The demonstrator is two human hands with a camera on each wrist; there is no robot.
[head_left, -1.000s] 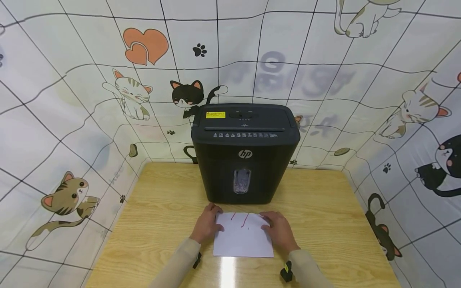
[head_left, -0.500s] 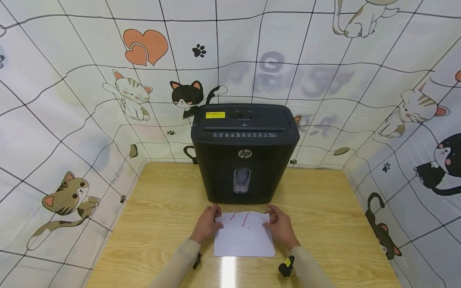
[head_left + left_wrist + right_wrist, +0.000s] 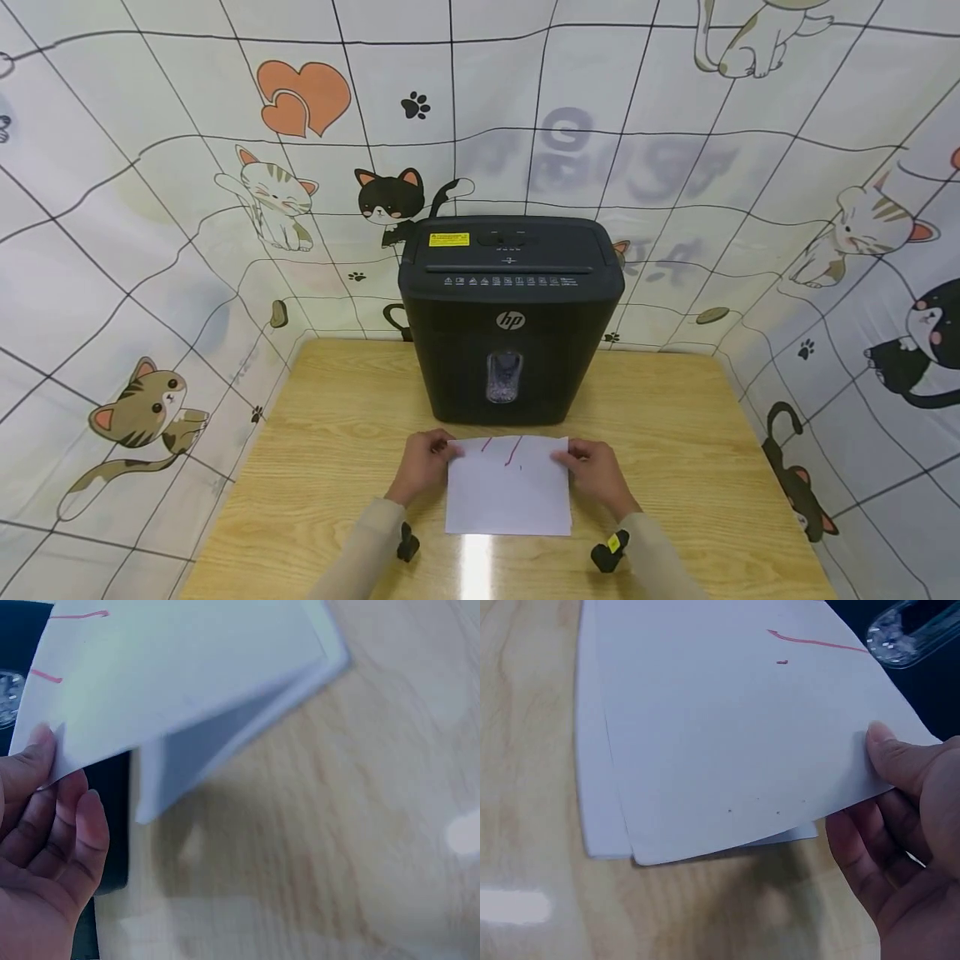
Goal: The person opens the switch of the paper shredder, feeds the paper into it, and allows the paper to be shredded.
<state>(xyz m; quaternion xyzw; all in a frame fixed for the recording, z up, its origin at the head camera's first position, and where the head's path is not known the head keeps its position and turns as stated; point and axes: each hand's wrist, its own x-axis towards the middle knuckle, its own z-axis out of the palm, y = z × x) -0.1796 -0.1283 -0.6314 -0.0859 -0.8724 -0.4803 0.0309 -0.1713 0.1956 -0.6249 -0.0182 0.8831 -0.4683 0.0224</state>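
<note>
A white sheet of paper (image 3: 508, 492) with red pen strokes is lifted along its far edge, while its near edge stays low over a stack of white paper (image 3: 604, 825). My left hand (image 3: 422, 463) pinches the far left corner, thumb on top and fingers beneath. At the far right corner my right hand (image 3: 600, 475) grips the same sheet between thumb and fingers. In the left wrist view a gap shows between the raised sheet (image 3: 187, 667) and the stack. Just beyond the paper stands a black HP paper shredder (image 3: 465, 358).
The wooden table (image 3: 322, 425) carries the shredder near its back edge. Shreds show through the shredder's small window (image 3: 505, 377). A cat-printed white wall covering (image 3: 480, 108) surrounds the table at the back and sides. Light glares on the table's front (image 3: 475, 567).
Both hands have spread slightly apart. The sheet's far edge has risen off the stack, now pinched at both corners; my right hand shifted its hold outward.
</note>
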